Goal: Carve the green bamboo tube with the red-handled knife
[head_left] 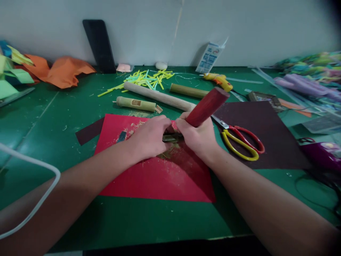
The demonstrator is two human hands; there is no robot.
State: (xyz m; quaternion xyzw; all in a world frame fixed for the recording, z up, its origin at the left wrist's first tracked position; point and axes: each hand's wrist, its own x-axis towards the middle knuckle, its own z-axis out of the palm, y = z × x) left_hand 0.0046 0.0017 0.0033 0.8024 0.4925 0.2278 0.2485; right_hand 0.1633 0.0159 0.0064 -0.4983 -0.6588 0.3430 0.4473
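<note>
My right hand (198,137) is wrapped round the thick red handle (209,106) of a tool, which slants up to the right; its working end is hidden by my hands. Close beside it, my left hand (150,137) is curled over a short greenish bamboo piece (169,138), pressing it down. Both hands are above a red sheet (154,181), strewn with fine shavings. Behind them lie a pale bamboo tube (145,105) with a rectangular notch and a long light wooden stick (160,96).
Scissors (241,142) with red and yellow handles lie on a dark sheet (279,142) at right. At the back are cut yellow and green strips (146,79), a darker bamboo tube (188,90), a yellow glue gun (220,81) and a phone (99,46). A white cable (53,185) crosses at left.
</note>
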